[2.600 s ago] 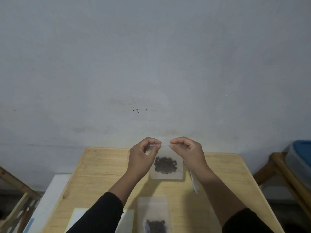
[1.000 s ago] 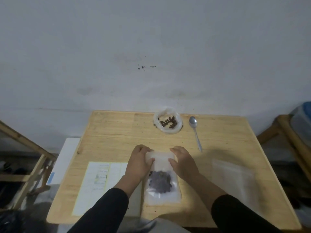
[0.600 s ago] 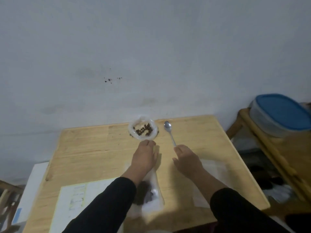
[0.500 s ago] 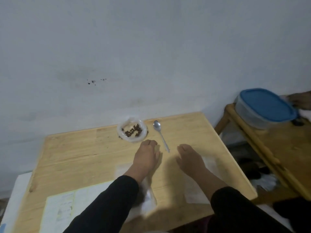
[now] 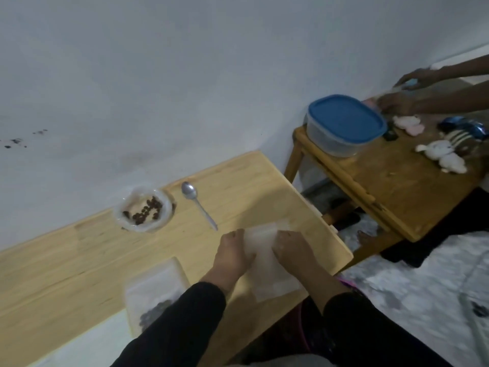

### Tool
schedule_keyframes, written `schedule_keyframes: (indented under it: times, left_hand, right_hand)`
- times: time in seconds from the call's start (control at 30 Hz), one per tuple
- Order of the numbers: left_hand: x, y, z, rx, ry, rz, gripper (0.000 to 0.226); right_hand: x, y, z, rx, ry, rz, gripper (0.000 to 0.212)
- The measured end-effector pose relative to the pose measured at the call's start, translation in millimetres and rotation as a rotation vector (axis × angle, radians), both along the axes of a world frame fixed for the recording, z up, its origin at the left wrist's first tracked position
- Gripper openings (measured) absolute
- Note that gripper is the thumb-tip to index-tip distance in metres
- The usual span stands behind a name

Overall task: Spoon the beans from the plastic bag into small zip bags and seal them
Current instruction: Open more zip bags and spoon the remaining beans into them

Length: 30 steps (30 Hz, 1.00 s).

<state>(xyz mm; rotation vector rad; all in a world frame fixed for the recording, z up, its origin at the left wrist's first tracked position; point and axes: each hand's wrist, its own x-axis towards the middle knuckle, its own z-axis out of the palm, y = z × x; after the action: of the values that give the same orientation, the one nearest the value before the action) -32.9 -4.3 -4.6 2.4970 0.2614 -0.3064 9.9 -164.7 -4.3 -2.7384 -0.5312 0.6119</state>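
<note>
Head view, angled down, close over table (image 5: 79, 260)

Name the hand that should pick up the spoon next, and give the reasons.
Right, probably. The spoon lies right of the plastic bag of beans, handle end pointing toward the right hand. Both hands rest on the empty zip bag; the left hand could keep it steady.

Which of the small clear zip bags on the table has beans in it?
The small clear zip bag beside the left sleeve: dark beans show at its bottom. The empty clear zip bag under both hands shows none.
</note>
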Motion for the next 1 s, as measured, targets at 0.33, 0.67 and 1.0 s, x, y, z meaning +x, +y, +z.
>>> schedule_keyframes:
  times: [0.33,0.67,1.0]
  left_hand:
    - [4.5,2.7,-1.9,-0.043,-0.038,0.022,0.056]
    - [16.0,88.4,68.7,-0.41,-0.337,0.563,0.039]
    - [-16.2,159.4,125.0,-0.483,-0.634,0.759,0.011]
  right_hand:
    - [7.5,18.0,17.4,0.479,0.034,-0.562,0.057]
    - [26.0,90.1,85.9,0.952,0.178,-0.335,0.025]
    - [19.1,185.7,133.7,1.122,0.225,-0.04,0.025]
